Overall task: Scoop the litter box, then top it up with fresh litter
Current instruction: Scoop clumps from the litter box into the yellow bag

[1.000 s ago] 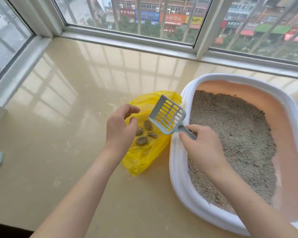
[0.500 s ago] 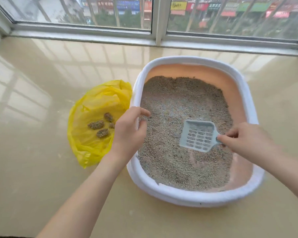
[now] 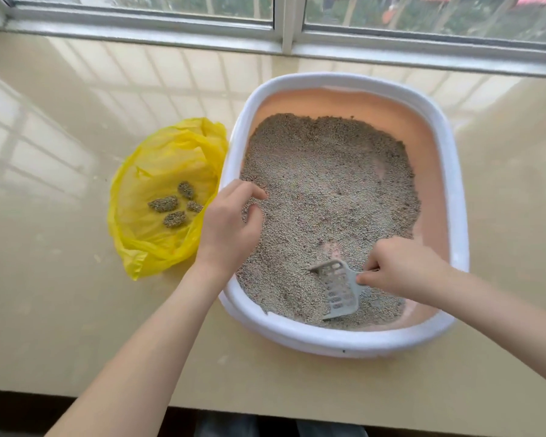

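Note:
A white-rimmed litter box (image 3: 457, 197) with a peach inside stands on the beige sill, holding grey litter (image 3: 322, 190). My right hand (image 3: 401, 266) grips the handle of a grey slotted scoop (image 3: 339, 287), whose blade is tilted and dug into the litter near the box's front wall. My left hand (image 3: 230, 225) rests over the box's left rim, fingers curled and holding nothing. Left of the box lies an open yellow plastic bag (image 3: 171, 165) with several litter clumps (image 3: 174, 206) in it.
A window frame (image 3: 284, 29) runs along the back of the sill. The sill's front edge (image 3: 108, 402) lies close below my arms, with dark floor beyond it.
The scoop went from over the yellow bag into the box, then toward the front wall and down into the litter. My left hand shifted from the bag to the box's left rim.

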Available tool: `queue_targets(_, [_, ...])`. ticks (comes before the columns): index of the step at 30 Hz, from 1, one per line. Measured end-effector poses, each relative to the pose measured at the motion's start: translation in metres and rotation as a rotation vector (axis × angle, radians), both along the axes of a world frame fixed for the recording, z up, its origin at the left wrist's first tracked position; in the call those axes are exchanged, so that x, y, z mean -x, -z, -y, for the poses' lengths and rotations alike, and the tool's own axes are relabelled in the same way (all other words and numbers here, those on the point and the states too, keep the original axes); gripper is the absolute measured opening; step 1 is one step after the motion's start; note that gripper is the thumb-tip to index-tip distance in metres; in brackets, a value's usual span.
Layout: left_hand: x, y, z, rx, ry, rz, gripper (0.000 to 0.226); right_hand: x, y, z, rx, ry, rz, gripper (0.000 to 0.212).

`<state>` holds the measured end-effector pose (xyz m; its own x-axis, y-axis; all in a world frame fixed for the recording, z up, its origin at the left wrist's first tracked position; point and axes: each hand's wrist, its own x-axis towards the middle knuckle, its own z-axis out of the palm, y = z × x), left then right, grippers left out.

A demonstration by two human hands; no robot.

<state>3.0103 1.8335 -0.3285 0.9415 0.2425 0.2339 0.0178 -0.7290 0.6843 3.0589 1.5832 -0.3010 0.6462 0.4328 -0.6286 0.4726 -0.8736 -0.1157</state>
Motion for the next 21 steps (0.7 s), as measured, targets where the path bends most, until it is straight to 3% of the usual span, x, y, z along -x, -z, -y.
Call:
queue_targets(8, [0.000,-0.001,0.000,0.025,-0.013,-0.003,0.021,0.042,0.038,-0.046,-0.365,0.467,-0.209,0.041])
queue_targets(13, [0.000,-0.001,-0.001,0.055,-0.003,-0.018,0.023,0.039,0.043,-0.050,-0.423,0.549,-0.249,0.039])
queue_targets(21, [0.001,0.000,-0.001,0.059,0.002,-0.013,0.025,0.038,0.041,-0.044,-0.679,0.773,-0.429,0.024])
